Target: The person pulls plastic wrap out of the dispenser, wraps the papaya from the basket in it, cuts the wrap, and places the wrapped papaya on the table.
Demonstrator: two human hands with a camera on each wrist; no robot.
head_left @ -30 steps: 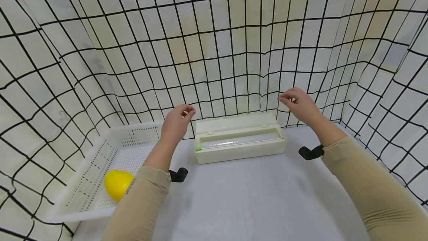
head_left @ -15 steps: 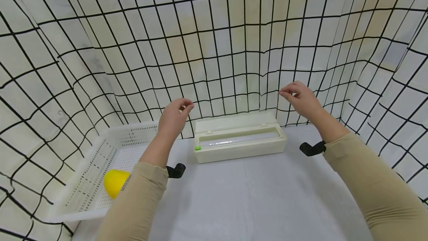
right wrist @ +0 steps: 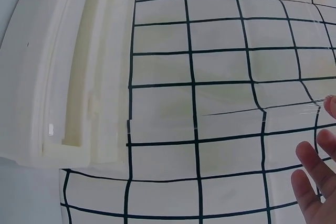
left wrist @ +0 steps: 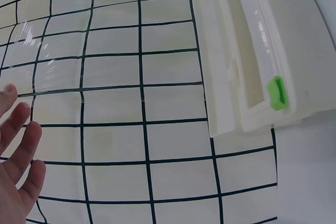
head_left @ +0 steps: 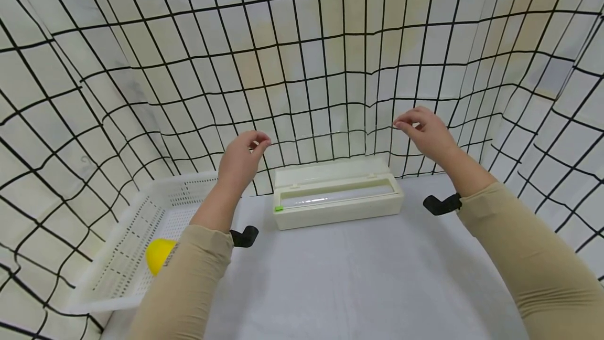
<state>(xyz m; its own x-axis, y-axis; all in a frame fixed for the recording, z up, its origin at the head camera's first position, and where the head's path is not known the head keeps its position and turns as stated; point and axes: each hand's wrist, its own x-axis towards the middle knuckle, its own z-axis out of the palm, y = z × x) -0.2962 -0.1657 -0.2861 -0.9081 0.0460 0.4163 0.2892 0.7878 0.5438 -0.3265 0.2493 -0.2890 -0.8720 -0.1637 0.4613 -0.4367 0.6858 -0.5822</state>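
A cream plastic-wrap dispenser point(head_left: 340, 215) sits on the white table with its lid point(head_left: 332, 172) raised at the back. Inside the slot lies a shiny roll of film point(head_left: 340, 196). A green slider point(left wrist: 276, 94) marks the dispenser's left end. Transparent cling film point(left wrist: 47, 80), seen mainly by its glints and creases, stretches up from the dispenser between both hands. My left hand point(head_left: 237, 161) pinches one side of it between thumb and forefinger, above and left of the box. Up to the right, my right hand point(head_left: 430, 134) pinches the other side, where creases gather at the fingertips.
At the left stands a white perforated basket point(head_left: 134, 230) holding a yellow rounded object point(head_left: 158, 256), partly hidden by my left sleeve. Black-grid walls point(head_left: 325, 67) enclose the back and sides. Black mounts point(head_left: 244, 236) stick out at both wrists.
Both hands have risen a little with the film; the left has also drifted slightly left. My left sleeve now covers more of the yellow object. The dispenser stays in place.
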